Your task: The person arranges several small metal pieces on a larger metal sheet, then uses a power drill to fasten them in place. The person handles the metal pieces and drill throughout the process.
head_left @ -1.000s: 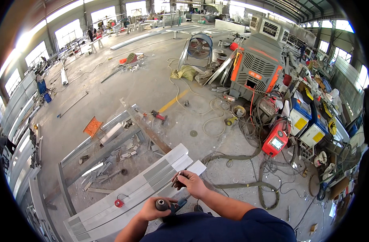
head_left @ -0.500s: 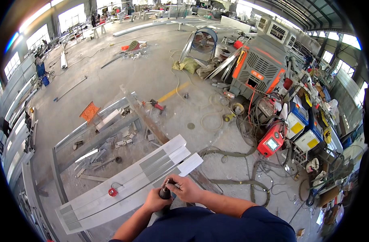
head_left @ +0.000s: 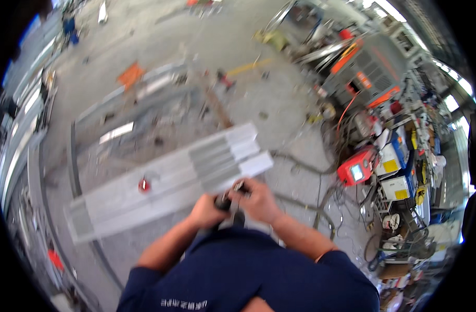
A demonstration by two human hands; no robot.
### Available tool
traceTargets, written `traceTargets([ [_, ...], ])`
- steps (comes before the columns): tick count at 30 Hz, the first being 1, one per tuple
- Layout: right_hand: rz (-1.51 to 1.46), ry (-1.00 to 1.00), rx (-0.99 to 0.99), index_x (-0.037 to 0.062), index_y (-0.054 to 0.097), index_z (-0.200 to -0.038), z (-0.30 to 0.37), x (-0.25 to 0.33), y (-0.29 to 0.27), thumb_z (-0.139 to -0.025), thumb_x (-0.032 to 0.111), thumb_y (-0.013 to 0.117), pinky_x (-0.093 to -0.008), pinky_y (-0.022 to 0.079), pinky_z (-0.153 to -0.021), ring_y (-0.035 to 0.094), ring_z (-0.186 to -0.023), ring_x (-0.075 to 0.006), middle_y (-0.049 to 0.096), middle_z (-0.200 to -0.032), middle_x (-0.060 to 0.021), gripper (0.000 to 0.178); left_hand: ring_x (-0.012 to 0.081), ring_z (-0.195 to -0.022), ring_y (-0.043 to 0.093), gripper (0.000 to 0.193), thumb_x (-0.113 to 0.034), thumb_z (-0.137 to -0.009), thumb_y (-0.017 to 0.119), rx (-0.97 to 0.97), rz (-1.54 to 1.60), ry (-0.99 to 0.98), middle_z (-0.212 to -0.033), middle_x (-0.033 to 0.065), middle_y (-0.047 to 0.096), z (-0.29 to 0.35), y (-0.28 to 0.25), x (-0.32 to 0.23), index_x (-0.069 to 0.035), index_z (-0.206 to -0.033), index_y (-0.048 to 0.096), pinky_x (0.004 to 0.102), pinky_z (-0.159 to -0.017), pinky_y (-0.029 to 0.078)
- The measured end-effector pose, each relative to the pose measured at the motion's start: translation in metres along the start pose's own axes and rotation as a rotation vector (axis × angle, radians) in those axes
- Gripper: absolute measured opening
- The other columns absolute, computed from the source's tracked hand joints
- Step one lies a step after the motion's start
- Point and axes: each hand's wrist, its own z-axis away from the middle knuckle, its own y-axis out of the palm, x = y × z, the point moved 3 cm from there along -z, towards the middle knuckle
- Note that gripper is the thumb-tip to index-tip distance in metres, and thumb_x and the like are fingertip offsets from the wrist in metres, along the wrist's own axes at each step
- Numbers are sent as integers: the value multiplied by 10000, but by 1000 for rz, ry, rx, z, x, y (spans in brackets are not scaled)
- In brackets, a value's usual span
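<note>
My left hand is wrapped round a black tool with a round nose like a drill chuck, close to my body. My right hand is closed just right of that nose, with a small dark metal piece pinched in its fingertips. Blur hides the piece's exact shape. Both hands are just in front of the near edge of long pale metal panels, which lie slantwise with grey patches on them. A small red device rests on the panels.
A grey steel frame with scraps inside lies under and beyond the panels. To the right are a red machine with a lit screen, hoses along the floor and a large grey-orange machine. Metal profiles are stacked at left.
My view has tilted down, with blur, so more of my shirt shows. The small dark piece in my right hand has come away from the tool's nose, to the right.
</note>
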Motion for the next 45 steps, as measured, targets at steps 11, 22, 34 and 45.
traceTargets([
  [11, -432, 90, 89, 11, 557, -1084, -4, -14, 8, -983, 14, 513, -301, 501, -900, 619, -979, -142, 672, -1035, -102, 111, 141, -621, 534, 255, -184, -688, 744, -9, 164, 158, -681, 68, 604, 6, 2, 11, 9, -815, 636, 325, -645, 488],
  [22, -307, 64, 252, 21, 551, -1110, 0, 0, 13, -988, 17, 507, -292, 481, -908, 601, -1000, -133, 656, -1060, -74, 130, 209, -671, 623, 293, -175, -665, 732, 18, 193, 103, -737, 133, 652, 11, 1, 10, -3, -894, 671, 352, -693, 509],
  [34, -251, 8, 201, 21, 605, -1069, 1, 5, 16, -963, 12, 526, -264, 495, -789, 607, -872, -108, 666, -932, -65, 132, 220, -682, 637, 357, -197, -662, 738, 7, 193, 91, -752, 138, 665, 11, 0, 12, 0, -954, 684, 350, -705, 518],
  [45, -182, 16, 423, -3, 589, -1127, -1, 13, 11, -952, -41, 489, -303, 485, -922, 621, -1041, -168, 669, -1072, -97, 205, 261, -697, 645, 346, -198, -657, 745, 32, 157, 58, -772, 138, 676, 17, 2, 15, -20, -948, 686, 367, -710, 518],
])
